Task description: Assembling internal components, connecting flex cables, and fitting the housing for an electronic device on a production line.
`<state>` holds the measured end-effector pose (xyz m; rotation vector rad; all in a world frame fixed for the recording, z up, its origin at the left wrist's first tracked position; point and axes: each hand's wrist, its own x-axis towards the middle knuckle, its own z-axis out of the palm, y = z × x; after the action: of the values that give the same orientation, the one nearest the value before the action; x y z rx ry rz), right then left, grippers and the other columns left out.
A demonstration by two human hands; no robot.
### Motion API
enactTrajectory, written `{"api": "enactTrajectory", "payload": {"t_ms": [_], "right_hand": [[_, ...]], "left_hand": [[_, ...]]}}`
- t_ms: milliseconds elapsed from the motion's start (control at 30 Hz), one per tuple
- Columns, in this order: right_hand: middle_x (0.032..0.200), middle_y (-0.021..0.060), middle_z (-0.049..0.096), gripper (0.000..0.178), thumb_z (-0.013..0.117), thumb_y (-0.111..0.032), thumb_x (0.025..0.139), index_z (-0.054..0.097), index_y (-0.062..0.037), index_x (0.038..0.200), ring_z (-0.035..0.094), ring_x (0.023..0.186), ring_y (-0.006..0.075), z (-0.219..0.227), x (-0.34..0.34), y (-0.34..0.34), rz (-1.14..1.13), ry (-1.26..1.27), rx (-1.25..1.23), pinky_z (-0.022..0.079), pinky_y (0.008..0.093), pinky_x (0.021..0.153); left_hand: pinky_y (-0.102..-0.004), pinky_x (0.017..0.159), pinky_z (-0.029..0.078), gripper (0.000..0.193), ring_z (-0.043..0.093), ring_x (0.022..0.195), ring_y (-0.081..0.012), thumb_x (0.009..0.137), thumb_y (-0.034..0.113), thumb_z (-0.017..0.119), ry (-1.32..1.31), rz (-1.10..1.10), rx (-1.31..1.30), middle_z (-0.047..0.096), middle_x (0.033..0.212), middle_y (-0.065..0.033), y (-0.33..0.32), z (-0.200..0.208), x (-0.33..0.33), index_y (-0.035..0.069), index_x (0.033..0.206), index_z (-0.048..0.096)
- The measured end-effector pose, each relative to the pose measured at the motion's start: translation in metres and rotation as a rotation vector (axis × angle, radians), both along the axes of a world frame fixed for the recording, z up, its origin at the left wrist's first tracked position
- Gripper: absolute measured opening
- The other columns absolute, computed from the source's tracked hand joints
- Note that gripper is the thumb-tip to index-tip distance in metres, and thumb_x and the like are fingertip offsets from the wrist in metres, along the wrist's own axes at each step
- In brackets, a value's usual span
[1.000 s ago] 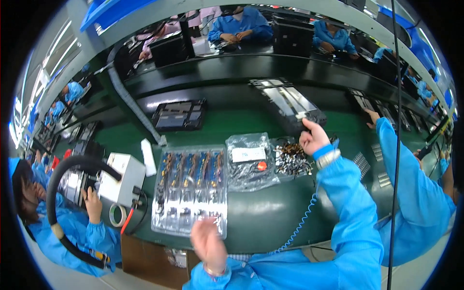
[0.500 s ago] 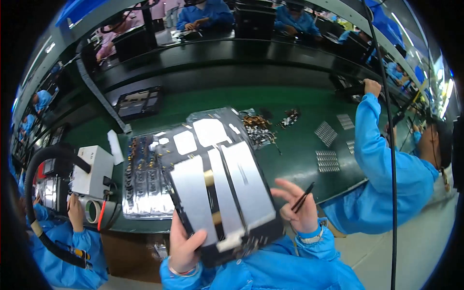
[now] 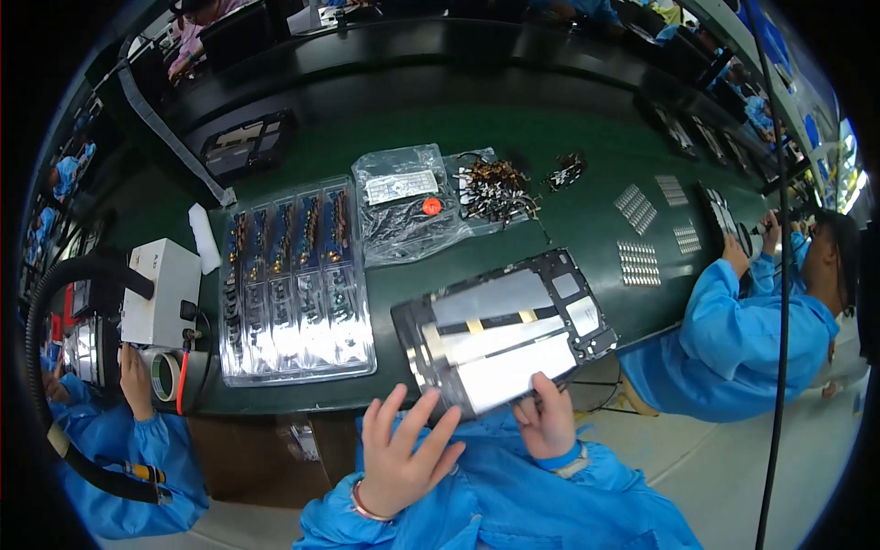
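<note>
A black-framed tablet housing [image 3: 513, 321] with silver battery panels tilts over the near edge of the bench, its long side slanting up to the right. My right hand [image 3: 548, 426] grips its near edge, thumb on the silver face and the other fingers partly hidden beneath. Spread fingers show on my left hand [image 3: 408, 449], which is beside the housing's lower left corner and holds nothing; whether a fingertip touches the corner is unclear. I cannot make out the dark tweezers in the right hand now.
Left of the housing lies a clear tray [image 3: 298, 284] of small parts, with plastic bags [image 3: 403, 211] and a cable pile [image 3: 495, 192] behind. A white box [image 3: 160, 289] with a black hose stands farther left. Small metal-part sheets [image 3: 639, 263] lie right, near a co-worker in blue [image 3: 733, 312].
The tablet housing has turned clockwise and moved right, uncovering the tray and bags. My left hand has let go of it; my right hand has taken its near edge.
</note>
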<state>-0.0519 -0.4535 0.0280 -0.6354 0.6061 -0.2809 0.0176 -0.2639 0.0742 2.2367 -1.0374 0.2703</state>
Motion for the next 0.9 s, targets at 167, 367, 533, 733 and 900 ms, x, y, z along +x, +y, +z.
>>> {"api": "enactTrajectory", "payload": {"t_ms": [167, 367, 533, 733, 900], "right_hand": [[0.072, -0.0033, 0.049, 0.013, 0.049, -0.017, 0.091, 0.048, -0.0101, 0.102, 0.029, 0.042, 0.0058, -0.015, 0.021, 0.017, -0.035, 0.008, 0.077, 0.027, 0.024, 0.045], [0.108, 0.0164, 0.059, 0.041, 0.039, -0.033, 0.094, 0.055, 0.0007, 0.11, 0.035, 0.048, 0.005, 0.02, 0.014, -0.059, 1.102, 0.309, -0.503, 0.032, 0.0218, 0.047], [0.074, 0.0046, 0.059, 0.04, 0.035, -0.031, 0.094, 0.062, -0.0004, 0.094, 0.039, 0.052, 0.0043, 0.061, 0.053, -0.075, 0.624, -0.286, -0.959, 0.031, 0.0181, 0.047], [0.072, 0.0021, 0.058, 0.013, 0.059, -0.011, 0.083, 0.061, -0.0004, 0.09, 0.05, 0.062, 0.0047, 0.058, 0.172, -0.039, 0.639, -0.148, -1.004, 0.041, 0.0184, 0.054], [0.087, 0.0066, 0.062, 0.02, 0.062, -0.006, 0.079, 0.061, -0.0013, 0.099, 0.059, 0.077, 0.0136, 0.007, 0.212, -0.042, 0.686, -0.231, -1.34, 0.048, 0.024, 0.071]], "left_hand": [[-0.042, 0.086, 0.041, 0.035, 0.049, 0.107, -0.0294, 0.072, 0.014, 0.062, -0.087, -0.011, 0.167, 0.053, 0.115, -0.0069, -0.014, -0.035, 0.016, 0.012, 0.107, 0.06], [-0.0378, 0.08, 0.046, 0.033, 0.051, 0.103, -0.0273, 0.071, 0.006, 0.057, -0.109, 0.028, 0.147, 0.054, 0.112, -0.0075, -0.012, -0.044, 0.021, 0.01, 0.104, 0.06], [-0.0373, 0.082, 0.043, 0.032, 0.053, 0.098, -0.0275, 0.069, 0.011, 0.064, 0.047, 0.041, 0.109, 0.056, 0.106, -0.0086, -0.019, -0.02, 0.034, 0.006, 0.1, 0.059], [-0.04, 0.081, 0.042, 0.04, 0.053, 0.098, -0.0318, 0.074, 0.024, 0.063, -0.045, 0.353, 0.096, 0.055, 0.106, -0.0194, -0.074, -0.034, 0.103, -0.005, 0.1, 0.055], [-0.039, 0.088, 0.037, 0.049, 0.047, 0.107, -0.0294, 0.074, 0.03, 0.061, -0.091, 0.409, 0.173, 0.053, 0.11, -0.0178, -0.092, -0.055, 0.115, -0.006, 0.107, 0.051]]}}
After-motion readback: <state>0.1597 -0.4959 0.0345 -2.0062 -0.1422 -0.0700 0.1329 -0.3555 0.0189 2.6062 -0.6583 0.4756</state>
